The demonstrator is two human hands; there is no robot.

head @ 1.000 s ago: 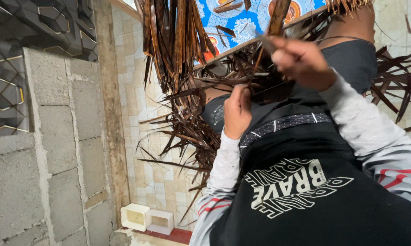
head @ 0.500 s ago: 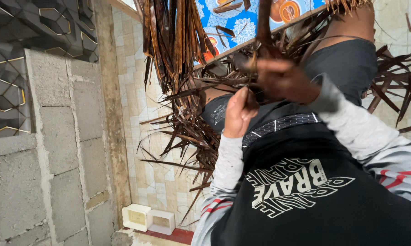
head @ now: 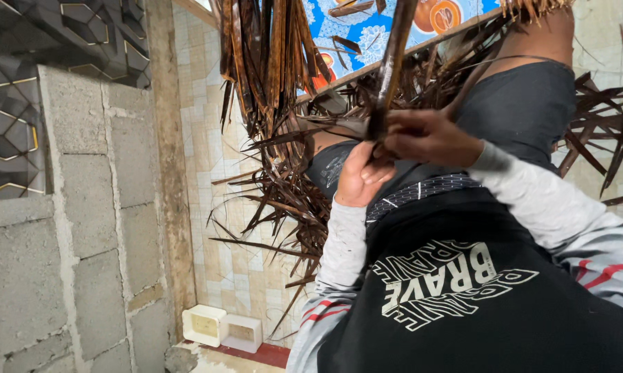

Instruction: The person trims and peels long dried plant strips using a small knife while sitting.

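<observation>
The right hand (head: 429, 138) has dropped beside the left hand (head: 358, 176), both hands gripping the leaf stalk (head: 388, 69).

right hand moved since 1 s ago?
Yes. The right hand has come down and toward the left hand, away from the blue patterned cloth, and now grips the dark leaf stem.

a dark brown dried palm stalk (head: 393, 62) runs up from between both hands, its stiff, pointed leaves (head: 284, 200) splaying beside the left.
</observation>
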